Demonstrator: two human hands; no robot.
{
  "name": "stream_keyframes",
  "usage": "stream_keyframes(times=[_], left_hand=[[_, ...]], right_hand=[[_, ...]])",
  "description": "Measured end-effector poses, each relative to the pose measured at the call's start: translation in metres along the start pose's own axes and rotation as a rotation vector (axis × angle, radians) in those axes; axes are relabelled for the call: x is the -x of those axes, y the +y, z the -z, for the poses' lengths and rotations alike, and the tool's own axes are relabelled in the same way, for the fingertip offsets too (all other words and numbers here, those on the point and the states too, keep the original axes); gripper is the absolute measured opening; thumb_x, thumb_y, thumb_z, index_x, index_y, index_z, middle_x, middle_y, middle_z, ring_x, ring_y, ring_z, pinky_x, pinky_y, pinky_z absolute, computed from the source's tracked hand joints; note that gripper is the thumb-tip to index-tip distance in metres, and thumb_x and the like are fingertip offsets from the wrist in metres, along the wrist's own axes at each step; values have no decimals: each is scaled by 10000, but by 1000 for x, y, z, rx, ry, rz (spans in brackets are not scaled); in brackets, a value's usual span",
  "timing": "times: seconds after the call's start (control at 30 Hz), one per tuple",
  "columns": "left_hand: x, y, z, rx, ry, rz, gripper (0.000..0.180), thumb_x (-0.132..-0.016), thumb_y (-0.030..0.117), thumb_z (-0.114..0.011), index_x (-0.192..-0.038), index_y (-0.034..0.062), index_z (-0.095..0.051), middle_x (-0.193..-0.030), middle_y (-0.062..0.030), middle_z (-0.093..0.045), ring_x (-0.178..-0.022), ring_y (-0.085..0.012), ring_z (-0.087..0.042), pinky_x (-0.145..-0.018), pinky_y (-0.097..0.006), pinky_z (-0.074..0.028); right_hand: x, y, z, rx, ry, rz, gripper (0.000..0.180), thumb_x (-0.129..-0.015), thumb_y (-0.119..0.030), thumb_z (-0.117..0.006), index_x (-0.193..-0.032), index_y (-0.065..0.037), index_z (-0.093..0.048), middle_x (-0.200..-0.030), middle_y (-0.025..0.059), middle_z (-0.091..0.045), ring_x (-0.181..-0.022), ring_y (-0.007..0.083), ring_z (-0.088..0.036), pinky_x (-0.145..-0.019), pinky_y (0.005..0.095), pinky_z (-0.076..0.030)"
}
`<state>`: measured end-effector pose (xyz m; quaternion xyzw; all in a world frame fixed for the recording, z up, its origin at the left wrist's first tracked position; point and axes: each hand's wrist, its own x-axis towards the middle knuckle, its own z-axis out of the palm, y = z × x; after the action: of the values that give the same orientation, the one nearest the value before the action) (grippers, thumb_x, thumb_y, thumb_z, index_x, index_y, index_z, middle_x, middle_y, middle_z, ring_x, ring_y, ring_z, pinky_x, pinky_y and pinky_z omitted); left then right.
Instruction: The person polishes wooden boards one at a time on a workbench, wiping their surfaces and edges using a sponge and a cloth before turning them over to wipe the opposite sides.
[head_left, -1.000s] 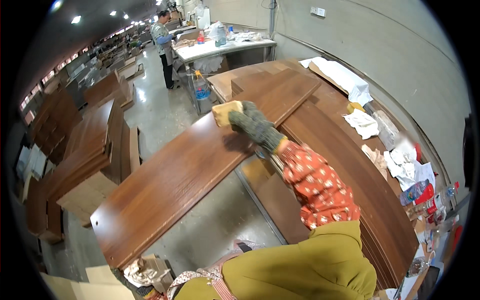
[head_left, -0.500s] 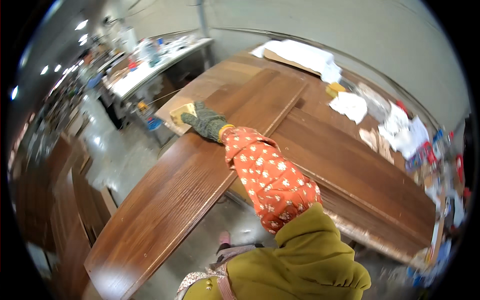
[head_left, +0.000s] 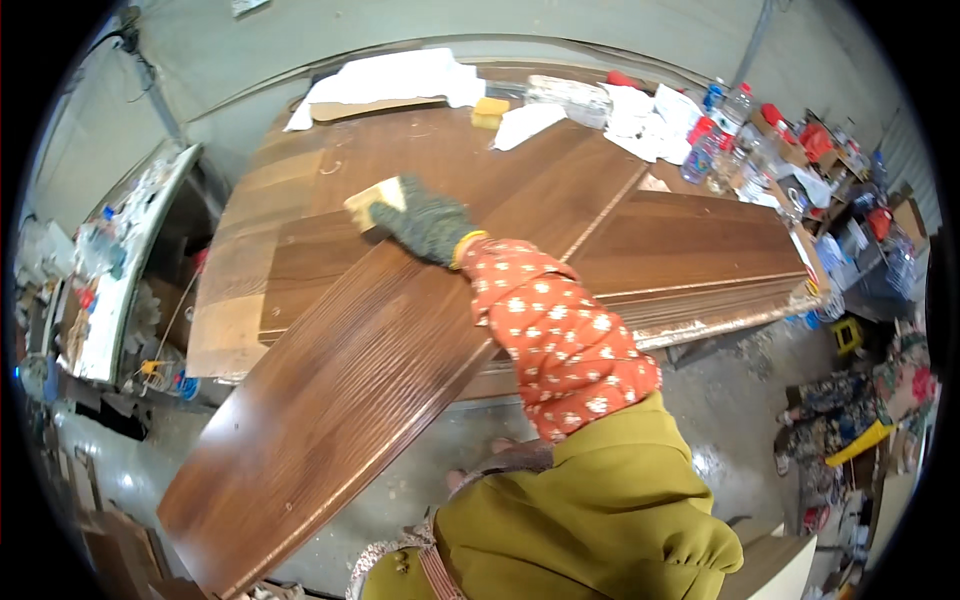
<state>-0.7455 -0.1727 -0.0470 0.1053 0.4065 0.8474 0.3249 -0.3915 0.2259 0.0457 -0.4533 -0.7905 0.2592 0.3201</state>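
My right hand (head_left: pixel 428 222), in a dark grey-green knit glove with a yellow cuff, is closed around a pale yellow sponge block (head_left: pixel 376 203). The sponge is at the far-left long edge of a brown wooden board (head_left: pixel 340 410), which lies slantwise on top of other boards. An orange flowered sleeve (head_left: pixel 560 330) covers my right forearm and crosses above the board. Wood grain and a glossy reflection show on the board's near part. My left hand is out of view.
Another brown board (head_left: pixel 690 240) lies beneath at the right, on the wooden tabletop (head_left: pixel 235 280). Along the back are white cloth (head_left: pixel 395 78), a yellow sponge (head_left: pixel 489 112) and crumpled paper (head_left: pixel 640 120). Plastic bottles (head_left: pixel 703 150) crowd the right corner. A white bench (head_left: pixel 135 265) stands left.
The view has swung to the right, bringing the cluttered right corner further in. My right hand still holds the sponge near the board's far-left edge.
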Motion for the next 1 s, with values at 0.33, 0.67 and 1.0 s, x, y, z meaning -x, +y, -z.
stream_keyframes(times=[0.33, 0.67, 1.0], left_hand=[[-46, -38, -67, -90, -85, 56, 416, -867, 201, -567, -1217, -9, -490, -1056, -119, -575, -936, -204, -572, -809, -339, -485], [-42, -133, -132, -502, -145, 50, 337, -888, 180, -574, -1201, 58, -545, -1076, -60, -579, -982, -127, -557, -863, -277, -458], [-35, -125, -211, -721, -398, 354, 249, -938, 236, -484, -1056, 64, -620, -775, -56, -626, -608, -134, -597, -584, -258, -487]], right_hand=[[85, 161, 164, 766, 324, 285, 276, -873, -194, -502, -1116, -66, -514, -1107, 230, -505, -982, 413, -482, -839, 502, -396], [96, 308, 295, -265, 621, -269, 368, -843, -300, -602, -1080, -27, -533, -942, 26, -570, -797, 121, -529, -661, 269, -430], [95, 210, 226, -795, 694, -254, 329, -851, -279, -595, -1063, -30, -557, -971, 63, -594, -821, 193, -570, -713, 303, -462]])
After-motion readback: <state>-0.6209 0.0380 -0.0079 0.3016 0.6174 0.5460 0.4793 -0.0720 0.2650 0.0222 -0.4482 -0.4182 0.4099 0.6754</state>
